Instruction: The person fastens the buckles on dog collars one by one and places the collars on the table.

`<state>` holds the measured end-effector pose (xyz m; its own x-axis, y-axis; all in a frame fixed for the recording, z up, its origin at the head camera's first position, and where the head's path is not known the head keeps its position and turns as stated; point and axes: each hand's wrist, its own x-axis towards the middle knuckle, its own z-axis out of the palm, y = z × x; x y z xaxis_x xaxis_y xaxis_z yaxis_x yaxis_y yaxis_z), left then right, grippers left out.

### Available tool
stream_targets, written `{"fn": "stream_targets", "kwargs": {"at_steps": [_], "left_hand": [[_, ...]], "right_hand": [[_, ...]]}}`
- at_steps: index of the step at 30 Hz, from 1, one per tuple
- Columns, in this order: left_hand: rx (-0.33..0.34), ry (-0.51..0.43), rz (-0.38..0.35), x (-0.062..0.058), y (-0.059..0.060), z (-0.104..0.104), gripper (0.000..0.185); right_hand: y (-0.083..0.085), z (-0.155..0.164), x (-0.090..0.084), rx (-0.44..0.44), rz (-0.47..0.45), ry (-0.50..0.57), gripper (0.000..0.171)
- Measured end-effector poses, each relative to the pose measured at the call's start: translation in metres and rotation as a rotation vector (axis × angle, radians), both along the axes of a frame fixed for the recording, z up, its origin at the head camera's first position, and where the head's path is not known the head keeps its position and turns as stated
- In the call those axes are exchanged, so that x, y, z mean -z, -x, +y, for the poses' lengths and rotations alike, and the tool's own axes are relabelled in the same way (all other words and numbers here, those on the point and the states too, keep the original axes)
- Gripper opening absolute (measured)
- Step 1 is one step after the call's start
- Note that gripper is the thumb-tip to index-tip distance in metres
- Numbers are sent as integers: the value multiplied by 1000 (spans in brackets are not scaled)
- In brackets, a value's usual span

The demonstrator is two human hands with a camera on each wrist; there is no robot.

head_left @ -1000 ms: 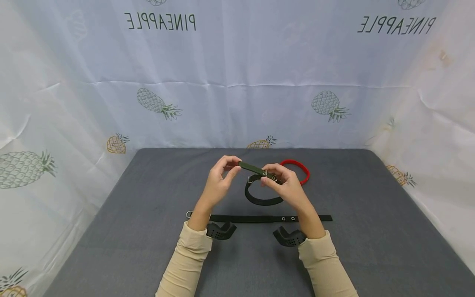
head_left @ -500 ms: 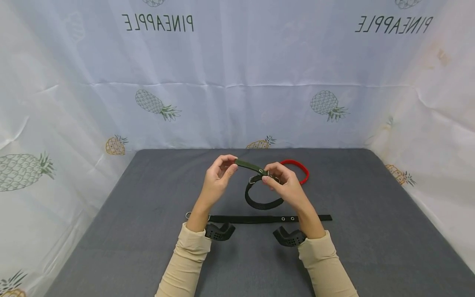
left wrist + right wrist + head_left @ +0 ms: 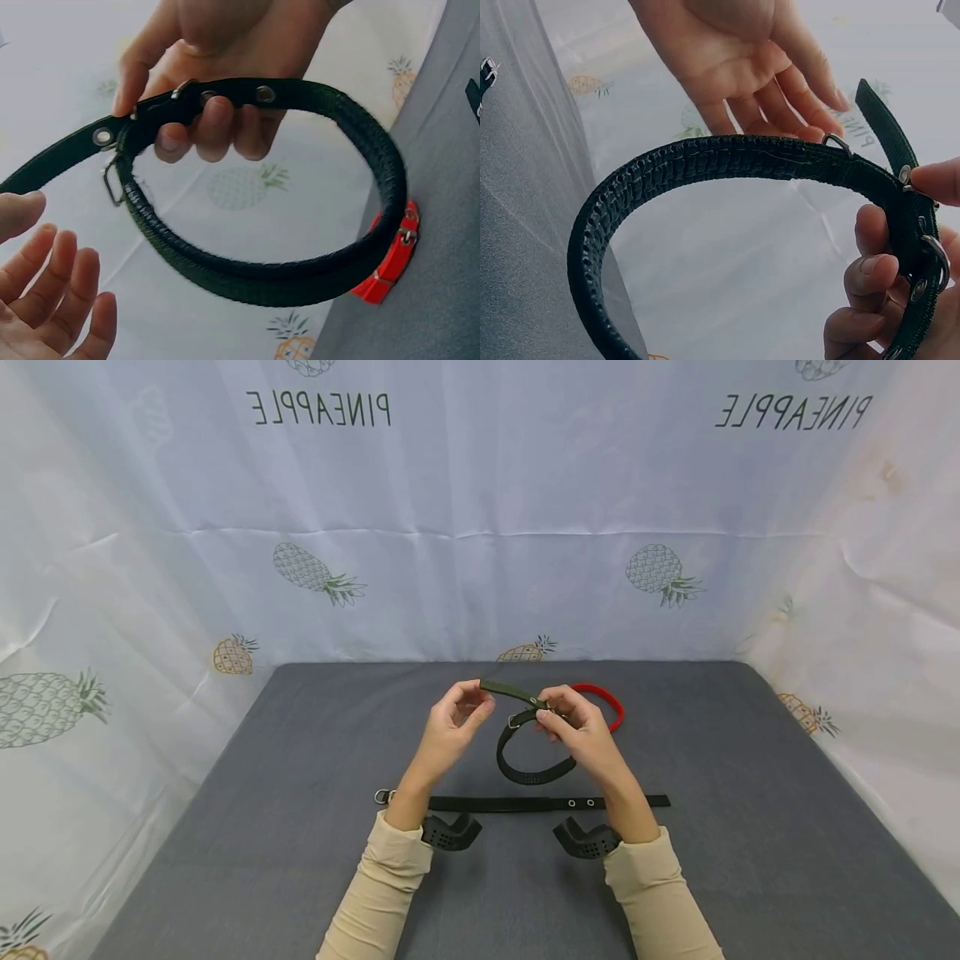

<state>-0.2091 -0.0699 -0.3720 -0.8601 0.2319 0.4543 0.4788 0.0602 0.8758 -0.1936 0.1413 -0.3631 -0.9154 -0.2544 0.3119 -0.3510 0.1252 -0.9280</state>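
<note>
A dark green collar, closed into a loop with metal buckle, rings and eyelets, hangs above the table. My right hand pinches it at the buckle, thumb on the strap, as the right wrist view also shows. The strap's loose tail sticks out past the buckle toward my left hand. In the left wrist view the left fingers are spread and relaxed, with the thumb close beside the tail. The right wrist view shows the tail's tip free of that hand. The collar's padded inner side looks ribbed.
A second dark collar lies stretched straight across the table in front of the forearms. Behind my right hand lies a red collar, buckled into a loop. The grey table ends at a pineapple-print curtain.
My left fingers have loosened from the strap's tail, and that hand has shifted slightly right. My right hand keeps its hold at the buckle while the loop hangs a little lower.
</note>
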Motion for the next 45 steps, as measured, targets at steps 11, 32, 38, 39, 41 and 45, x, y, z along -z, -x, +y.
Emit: {"fn": "stream_targets", "kwargs": {"at_steps": [11,32,38,39,41,45], "left_hand": [[126,78,-114,7,1,11,33],[305,-45,-250,11,-2,18,36],[289,-66,-230,11,-2,20,35],[288,-69,-225,11,-2,20,34],[287,-73,-217,11,-2,21,32],[285,-71,-212,11,-3,21,28]], "right_hand": [[-1,-2,0,-46,38,-11,20],[1,-9,4,-70,98,0,20],[0,-10,4,-72,84,-1,22],[0,-10,4,-69,78,-4,22],[0,-10,5,-62,62,-8,23],[-1,-11,4,-58,52,-16,24]]}}
